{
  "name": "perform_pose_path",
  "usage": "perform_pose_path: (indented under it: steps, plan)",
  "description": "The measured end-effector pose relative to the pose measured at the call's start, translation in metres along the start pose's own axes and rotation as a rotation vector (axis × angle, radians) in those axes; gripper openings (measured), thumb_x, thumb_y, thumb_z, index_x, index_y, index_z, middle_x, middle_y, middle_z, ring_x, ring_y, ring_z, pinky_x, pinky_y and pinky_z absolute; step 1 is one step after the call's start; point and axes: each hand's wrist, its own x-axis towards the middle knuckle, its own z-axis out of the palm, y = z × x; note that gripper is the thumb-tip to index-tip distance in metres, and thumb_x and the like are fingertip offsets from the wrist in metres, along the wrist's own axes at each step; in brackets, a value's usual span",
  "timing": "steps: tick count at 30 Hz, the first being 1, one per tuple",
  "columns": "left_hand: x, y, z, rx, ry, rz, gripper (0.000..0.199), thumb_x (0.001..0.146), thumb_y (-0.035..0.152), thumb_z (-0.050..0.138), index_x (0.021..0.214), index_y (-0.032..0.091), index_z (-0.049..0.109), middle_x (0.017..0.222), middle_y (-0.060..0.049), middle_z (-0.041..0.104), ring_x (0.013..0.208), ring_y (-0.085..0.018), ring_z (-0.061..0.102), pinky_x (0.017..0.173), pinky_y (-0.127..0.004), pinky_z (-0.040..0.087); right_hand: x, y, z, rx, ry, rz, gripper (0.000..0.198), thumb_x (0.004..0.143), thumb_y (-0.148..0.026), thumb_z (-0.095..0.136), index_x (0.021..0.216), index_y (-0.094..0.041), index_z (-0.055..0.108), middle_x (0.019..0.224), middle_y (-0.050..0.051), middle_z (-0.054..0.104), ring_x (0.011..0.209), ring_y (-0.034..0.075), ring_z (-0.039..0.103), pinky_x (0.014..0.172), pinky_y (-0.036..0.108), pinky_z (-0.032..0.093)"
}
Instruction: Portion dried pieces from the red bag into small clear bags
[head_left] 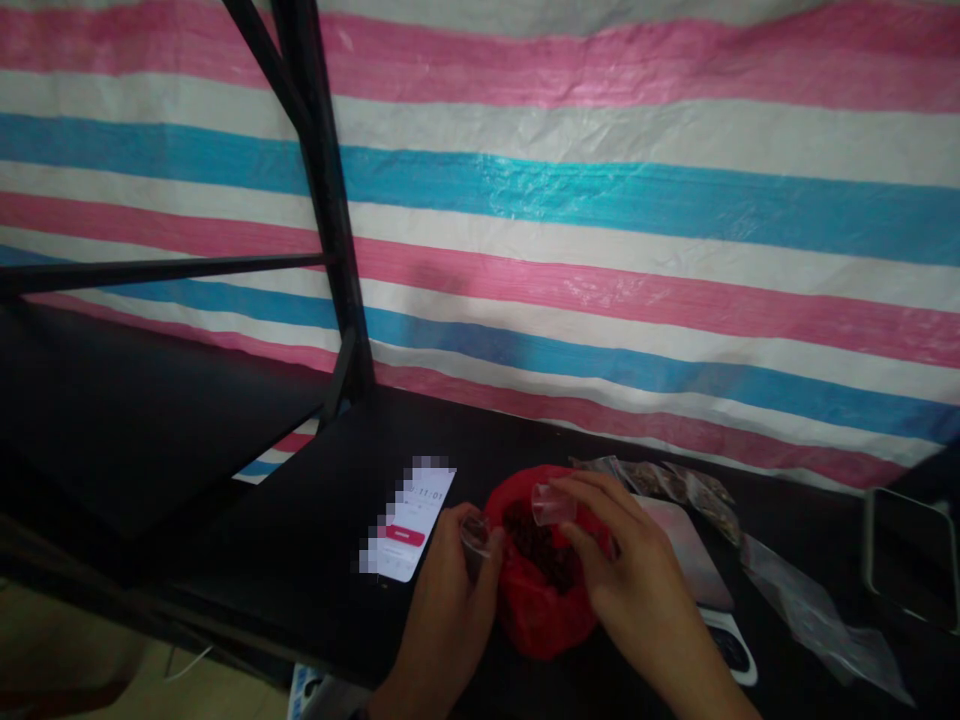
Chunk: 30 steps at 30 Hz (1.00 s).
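A red plastic bag (544, 620) stands with its mouth open on the black table, holding many small dark brown pieces (538, 540) whose kind I cannot make out. Over the mouth, my right hand (626, 545) pinches a small clear plastic cup (553, 504), tilted on its side. At the bag's left rim, my left hand (454, 595) is closed round a small clear plastic bag (475, 536), mostly hidden by the fingers. Left of that hand lies a phone (409, 530) with a lit timer screen.
Behind my right hand is a small digital scale (686, 560) with a silver plate. Filled clear bags (675, 484) lie beyond it, with flat clear bags (817, 610) to the right. A dark device (911, 560) sits far right. A black metal frame (330, 200) rises left before a striped tarp (637, 200).
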Motion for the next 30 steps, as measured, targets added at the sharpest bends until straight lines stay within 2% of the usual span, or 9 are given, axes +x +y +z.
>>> perform_pose_path:
  steps: [4, 7, 10, 14, 17, 20, 24, 30]
  plan:
    - [-0.012, 0.007, 0.004, -0.005, 0.103, -0.091, 0.039, 0.09, 0.059, 0.066, 0.105, 0.024, 0.06, 0.093, -0.008, 0.069, 0.084, -0.031, 0.069, 0.079, -0.045, 0.053, -0.003, 0.006, -0.011, -0.036, -0.193, 0.124, 0.046, 0.085, -0.002, 0.055, 0.116, -0.028, 0.078, 0.123, 0.007, 0.074, 0.117, 0.024, 0.07, 0.105, 0.039, 0.053]
    - [-0.022, 0.005, 0.012, -0.005, 0.061, -0.12, 0.041, 0.082, 0.051, 0.076, 0.106, 0.024, 0.058, 0.092, -0.007, 0.07, 0.082, -0.031, 0.071, 0.077, -0.044, 0.054, -0.008, -0.002, -0.003, -0.041, -0.35, 0.19, 0.046, 0.084, 0.001, 0.052, 0.108, -0.028, 0.08, 0.116, 0.005, 0.075, 0.11, 0.023, 0.072, 0.099, 0.036, 0.053]
    - [-0.024, 0.0, 0.017, -0.041, -0.012, -0.118, 0.035, 0.08, 0.032, 0.073, 0.109, 0.024, 0.055, 0.095, -0.007, 0.07, 0.09, -0.031, 0.072, 0.083, -0.045, 0.055, -0.01, -0.008, 0.005, 0.025, -0.468, 0.202, 0.05, 0.08, 0.004, 0.051, 0.104, -0.029, 0.081, 0.114, 0.002, 0.074, 0.106, 0.02, 0.072, 0.095, 0.032, 0.052]
    - [-0.018, -0.005, 0.015, -0.126, -0.042, -0.116, 0.039, 0.069, 0.016, 0.062, 0.106, 0.024, 0.053, 0.1, -0.006, 0.069, 0.098, -0.031, 0.072, 0.091, -0.047, 0.055, -0.007, 0.006, 0.006, -0.064, -0.374, 0.238, 0.052, 0.079, 0.005, 0.051, 0.11, -0.026, 0.08, 0.12, 0.006, 0.074, 0.113, 0.023, 0.07, 0.102, 0.035, 0.049]
    - [-0.014, -0.009, 0.011, -0.125, -0.037, -0.123, 0.039, 0.069, 0.014, 0.059, 0.106, 0.024, 0.053, 0.103, -0.006, 0.069, 0.103, -0.031, 0.071, 0.094, -0.047, 0.054, -0.002, 0.025, 0.009, -0.152, -0.314, 0.275, 0.058, 0.077, 0.01, 0.048, 0.117, -0.02, 0.079, 0.129, 0.01, 0.073, 0.12, 0.025, 0.068, 0.107, 0.038, 0.047]
    - [-0.011, -0.013, 0.01, -0.145, -0.044, -0.127, 0.039, 0.071, 0.017, 0.059, 0.109, 0.024, 0.053, 0.109, -0.007, 0.069, 0.109, -0.031, 0.07, 0.098, -0.049, 0.053, 0.001, 0.035, 0.018, -0.173, -0.336, 0.311, 0.06, 0.076, 0.012, 0.046, 0.118, -0.017, 0.077, 0.125, 0.011, 0.075, 0.116, 0.025, 0.07, 0.103, 0.036, 0.049]
    - [-0.008, -0.011, 0.014, -0.236, 0.014, -0.169, 0.039, 0.067, 0.022, 0.061, 0.105, 0.024, 0.053, 0.103, -0.006, 0.068, 0.102, -0.031, 0.07, 0.098, -0.05, 0.054, 0.002, 0.032, 0.023, -0.199, -0.35, 0.311, 0.056, 0.077, 0.011, 0.047, 0.116, -0.017, 0.076, 0.121, 0.009, 0.076, 0.114, 0.025, 0.071, 0.101, 0.035, 0.049]
    - [-0.007, 0.002, 0.02, -0.343, 0.06, -0.246, 0.042, 0.063, 0.023, 0.061, 0.104, 0.022, 0.054, 0.106, -0.009, 0.07, 0.103, -0.03, 0.071, 0.097, -0.05, 0.057, 0.002, 0.025, 0.007, -0.324, -0.351, 0.397, 0.054, 0.074, 0.012, 0.049, 0.111, -0.018, 0.073, 0.129, 0.011, 0.072, 0.117, 0.027, 0.069, 0.098, 0.035, 0.048]
